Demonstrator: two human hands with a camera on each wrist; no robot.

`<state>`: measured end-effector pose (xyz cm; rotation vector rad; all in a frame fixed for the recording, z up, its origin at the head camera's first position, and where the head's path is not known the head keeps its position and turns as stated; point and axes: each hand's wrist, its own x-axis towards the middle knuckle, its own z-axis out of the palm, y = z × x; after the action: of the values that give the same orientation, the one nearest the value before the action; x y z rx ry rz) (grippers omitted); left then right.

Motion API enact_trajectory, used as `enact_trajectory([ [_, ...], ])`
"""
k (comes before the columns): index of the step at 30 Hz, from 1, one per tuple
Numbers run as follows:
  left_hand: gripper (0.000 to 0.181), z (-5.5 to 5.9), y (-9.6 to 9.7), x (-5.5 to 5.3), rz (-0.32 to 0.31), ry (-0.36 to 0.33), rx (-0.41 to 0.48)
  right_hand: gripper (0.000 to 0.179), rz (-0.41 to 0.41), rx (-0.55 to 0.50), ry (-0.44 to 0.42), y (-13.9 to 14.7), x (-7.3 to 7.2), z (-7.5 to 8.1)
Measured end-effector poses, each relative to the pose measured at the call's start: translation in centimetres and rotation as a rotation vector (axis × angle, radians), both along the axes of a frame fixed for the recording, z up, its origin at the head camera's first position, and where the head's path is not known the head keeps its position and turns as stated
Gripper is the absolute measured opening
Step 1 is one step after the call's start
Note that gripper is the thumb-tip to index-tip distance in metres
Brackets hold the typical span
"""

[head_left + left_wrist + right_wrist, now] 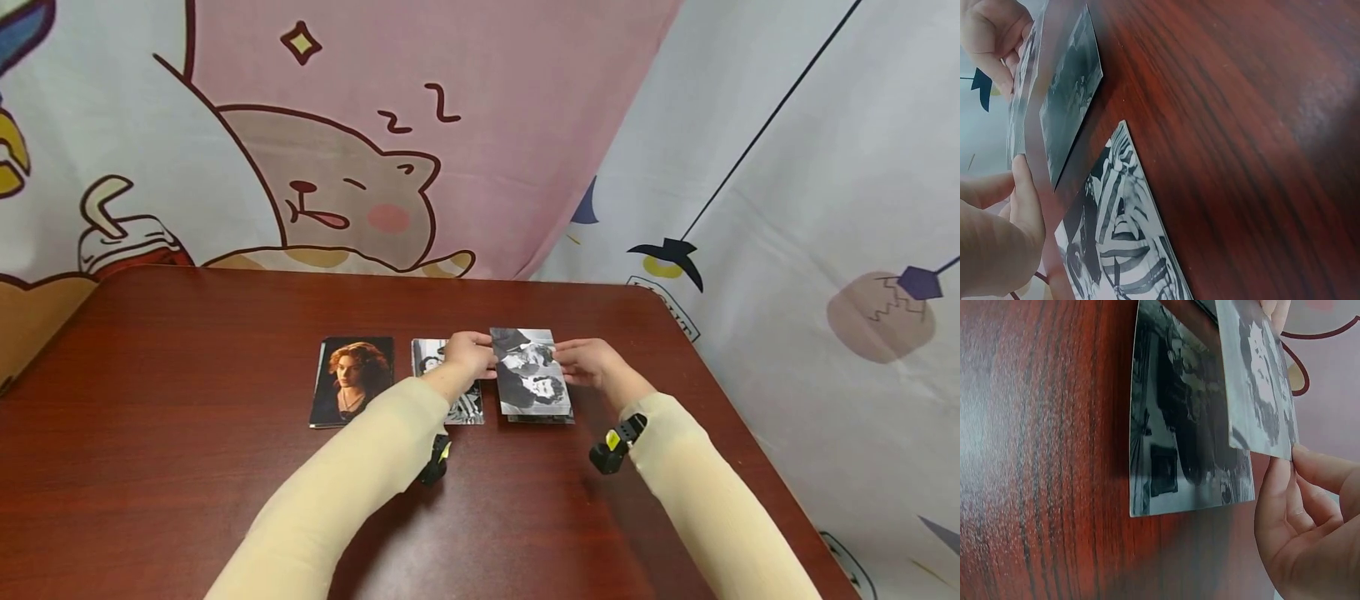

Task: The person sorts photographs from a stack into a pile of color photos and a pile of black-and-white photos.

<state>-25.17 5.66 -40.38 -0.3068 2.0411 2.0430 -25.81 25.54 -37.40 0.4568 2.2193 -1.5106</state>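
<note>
Sleeves: pale cream, the left one [337, 492] and the right one [720, 492] reach in from the near edge, each with a small black wrist camera [618, 444] at the cuff.
Held print: a glossy black-and-white photo [528, 371] showing two faces turned sideways, raised above the table [187, 500] between both hands; whether it is one sheet or several, I cannot tell.
Left hand: the left hand [471, 357] pinches the print's left edge, thumb and fingers closed to the card's thickness.
Right hand: the right hand [592, 364] pinches the opposite edge between thumb and forefinger, other fingers curled beneath.
Lower print: another dark monochrome photo [1154, 450] lies flat just under the held one, apart from it.
Neighbours: to the left lie a striped monochrome print [467, 408], partly behind the left hand, then a colour portrait [351, 379].
Feel: probably very light, thin and springy rather than floppy; the gloss looks slippery and likely takes fingerprints.
Best hold: opposite side edges, lightly; squeezing inward could bow it, and corners seem likeliest to crease.
</note>
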Motion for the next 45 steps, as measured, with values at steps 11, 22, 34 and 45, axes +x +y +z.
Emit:
enact_trajectory([
  [11,0.041,-8.1,2.2,-5.5,-0.022,0.015,0.010,0.035,-0.012,0.018,-0.009,0.9,-0.6,-1.0],
  [22,0.037,1.1,1.7,1.5,0.035,-0.023,-0.079,0.039,-0.023,0.081,-0.004,0.8,-0.2,-0.9],
  [34,0.029,-14.6,4.6,-9.1,0.008,-0.011,-0.087,0.038,-0.002,0.084,0.014,1.2,-0.1,-1.4],
  [45,0.023,-2.3,-1.6,-1.3,-0.054,-0.036,-0.020,0.037,-0.011,0.125,0.033,0.0,0.0,-1.4],
])
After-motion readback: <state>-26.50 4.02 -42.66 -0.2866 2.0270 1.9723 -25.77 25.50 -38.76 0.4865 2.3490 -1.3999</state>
